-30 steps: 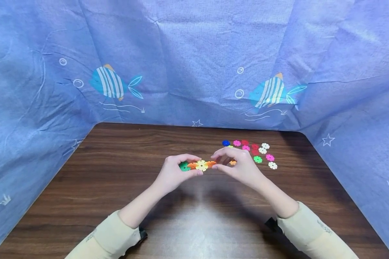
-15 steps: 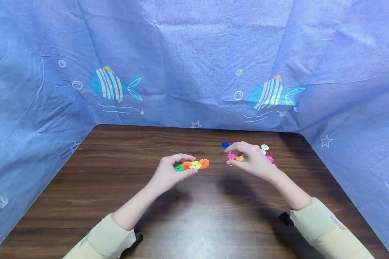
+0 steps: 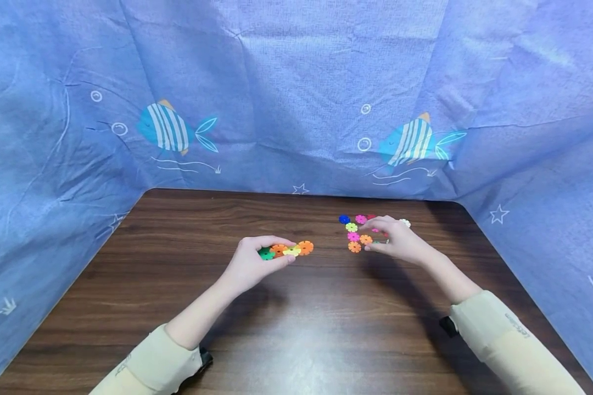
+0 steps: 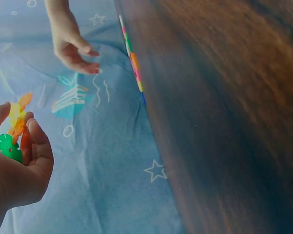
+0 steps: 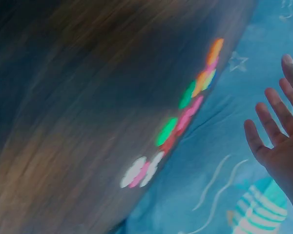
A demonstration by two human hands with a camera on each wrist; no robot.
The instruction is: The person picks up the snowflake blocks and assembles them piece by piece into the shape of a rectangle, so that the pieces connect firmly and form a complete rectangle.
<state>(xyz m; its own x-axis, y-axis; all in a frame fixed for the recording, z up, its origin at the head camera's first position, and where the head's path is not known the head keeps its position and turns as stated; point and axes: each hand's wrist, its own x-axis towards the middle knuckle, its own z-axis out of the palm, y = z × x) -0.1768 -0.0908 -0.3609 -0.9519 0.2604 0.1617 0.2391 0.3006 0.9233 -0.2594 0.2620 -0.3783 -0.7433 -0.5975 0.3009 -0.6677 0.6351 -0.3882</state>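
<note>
My left hand pinches a short chain of interlocked snowflake discs between thumb and fingers, raised above the table. The chain runs from a green disc through an orange and a yellow disc to an orange end disc. Over the loose discs at the right hovers my right hand, holding nothing. Its fingers look spread apart in the right wrist view. Nearest its fingertips lie two orange discs, one at the near edge and one beside the thumb. The hand covers part of the group.
Loose snowflake discs lie at the back right of the brown wooden table: blue, yellow-green, pink, and in the right wrist view green and white. A blue fish-print curtain surrounds the table.
My right hand has left the chain and moved right to the loose discs. The left hand has drifted slightly left, still gripping the chain, whose orange end disc now shows.
</note>
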